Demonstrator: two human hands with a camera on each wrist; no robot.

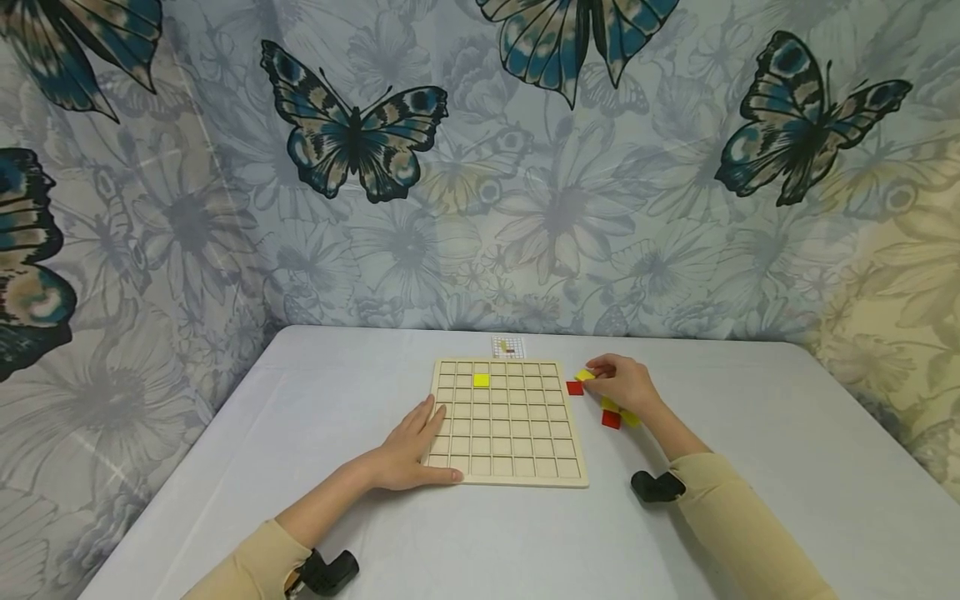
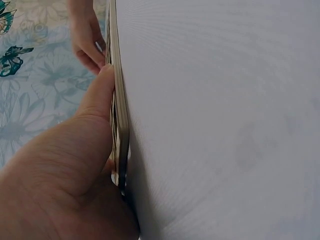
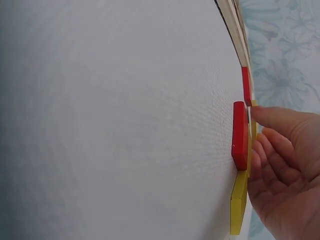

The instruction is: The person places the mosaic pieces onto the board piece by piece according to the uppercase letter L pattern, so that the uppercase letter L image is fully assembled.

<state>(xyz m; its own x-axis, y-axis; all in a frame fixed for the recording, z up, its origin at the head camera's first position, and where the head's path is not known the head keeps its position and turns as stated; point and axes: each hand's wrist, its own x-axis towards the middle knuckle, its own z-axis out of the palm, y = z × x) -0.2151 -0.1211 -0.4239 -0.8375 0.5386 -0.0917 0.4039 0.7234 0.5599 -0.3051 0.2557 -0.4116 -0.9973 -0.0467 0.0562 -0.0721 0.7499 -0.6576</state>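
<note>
A wooden grid board [image 1: 517,482] lies on the table, with one yellow square tile [image 1: 482,381] in its upper rows. Spread fingers of my left hand [image 1: 408,450] rest along the board's left edge, the thumb at its near left corner. Right of the board, my right hand [image 1: 628,387] pinches another yellow tile [image 1: 585,376] between thumb and fingers. A red tile [image 1: 574,388] lies just beside it, at the board's right edge. Below that hand sit a second red tile [image 3: 240,135] and more yellow tiles [image 3: 239,202], partly covered by the hand in the head view.
Behind the board's far edge lies a small printed card [image 1: 508,347] with a coloured grid pattern. A white cloth covers the table [image 1: 375,542]. Butterfly-patterned fabric [image 1: 405,250] hangs behind and at the left. Each wrist carries a black camera [image 1: 657,487].
</note>
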